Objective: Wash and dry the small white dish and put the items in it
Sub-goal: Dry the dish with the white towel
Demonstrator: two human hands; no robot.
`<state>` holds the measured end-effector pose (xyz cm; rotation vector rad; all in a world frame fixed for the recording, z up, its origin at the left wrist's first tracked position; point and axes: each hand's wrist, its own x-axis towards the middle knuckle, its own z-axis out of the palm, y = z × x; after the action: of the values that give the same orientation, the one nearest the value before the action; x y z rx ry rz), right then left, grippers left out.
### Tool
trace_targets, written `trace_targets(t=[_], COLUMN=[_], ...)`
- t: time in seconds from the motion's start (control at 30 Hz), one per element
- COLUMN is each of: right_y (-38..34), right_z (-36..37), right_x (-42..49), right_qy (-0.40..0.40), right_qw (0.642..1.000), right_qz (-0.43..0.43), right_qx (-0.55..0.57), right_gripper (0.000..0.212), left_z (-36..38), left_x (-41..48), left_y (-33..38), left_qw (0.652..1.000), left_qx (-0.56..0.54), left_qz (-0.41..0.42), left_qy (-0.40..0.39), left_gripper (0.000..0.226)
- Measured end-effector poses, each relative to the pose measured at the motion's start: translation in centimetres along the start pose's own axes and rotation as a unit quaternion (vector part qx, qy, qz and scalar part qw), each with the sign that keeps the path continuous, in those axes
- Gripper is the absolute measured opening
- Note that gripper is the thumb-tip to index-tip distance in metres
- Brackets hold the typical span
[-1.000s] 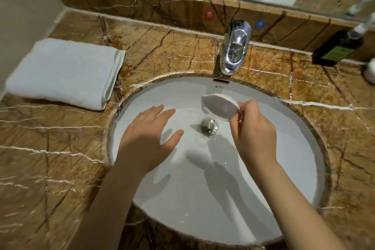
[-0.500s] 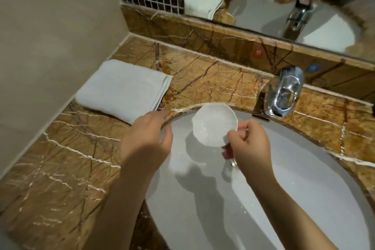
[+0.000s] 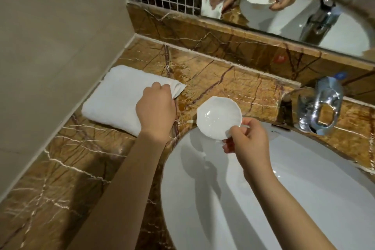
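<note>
The small white dish (image 3: 218, 117) has a scalloped rim and looks wet. My right hand (image 3: 246, 140) pinches its near edge and holds it face up over the left rim of the white sink (image 3: 263, 199). A folded white towel (image 3: 119, 103) lies on the brown marble counter (image 3: 67, 178) by the left wall. My left hand (image 3: 156, 109) rests on the towel's right end, fingers closed on its upper corner. The items for the dish are not in view.
A chrome faucet (image 3: 316, 107) stands at the back right of the sink. A mirror (image 3: 294, 2) above the marble backsplash reflects both hands and the dish. The beige wall (image 3: 50, 36) bounds the counter on the left.
My right hand lifted the dish from the basin to the sink's left rim and turned it face up. My left hand left the basin and took hold of the towel's corner.
</note>
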<state>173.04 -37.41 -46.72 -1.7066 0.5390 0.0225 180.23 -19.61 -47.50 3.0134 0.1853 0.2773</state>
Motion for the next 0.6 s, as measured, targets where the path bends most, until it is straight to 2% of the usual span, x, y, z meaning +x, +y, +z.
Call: trace_targets(t=[0.13, 0.27, 0.33, 0.43, 0.5, 0.6], right_y=[0.0, 0.1, 0.2, 0.3, 0.2, -0.3], right_z=[1.4, 2.9, 3.4, 3.8, 4.0, 4.3], right_x=[0.6, 1.1, 1.1, 0.9, 0.8, 0.6], right_qy=[0.007, 0.020, 0.018, 0.014, 0.003, -0.033], right_qw=[1.000, 0.999, 0.999, 0.999, 0.999, 0.998], right_qz=[0.013, 0.030, 0.032, 0.033, 0.043, 0.061], right_qx=[-0.001, 0.012, 0.006, 0.006, 0.008, 0.005], right_gripper=[0.019, 0.015, 0.014, 0.014, 0.014, 0.016], left_z=[0.5, 0.6, 0.4, -0.4, -1.3, -3.3], left_x=[0.0, 0.1, -0.5, -1.7, -2.2, -2.5], left_y=[-1.2, -2.4, -3.1, -4.3, -5.1, -5.5], left_qw=[0.999, 0.979, 0.964, 0.945, 0.942, 0.944], left_qx=[-0.049, -0.187, -0.247, -0.322, -0.330, -0.315], left_qz=[0.001, -0.085, -0.100, -0.040, -0.002, -0.015], left_qy=[0.011, -0.009, -0.003, 0.028, 0.064, 0.095], left_gripper=[0.014, 0.025, 0.028, 0.031, 0.033, 0.025])
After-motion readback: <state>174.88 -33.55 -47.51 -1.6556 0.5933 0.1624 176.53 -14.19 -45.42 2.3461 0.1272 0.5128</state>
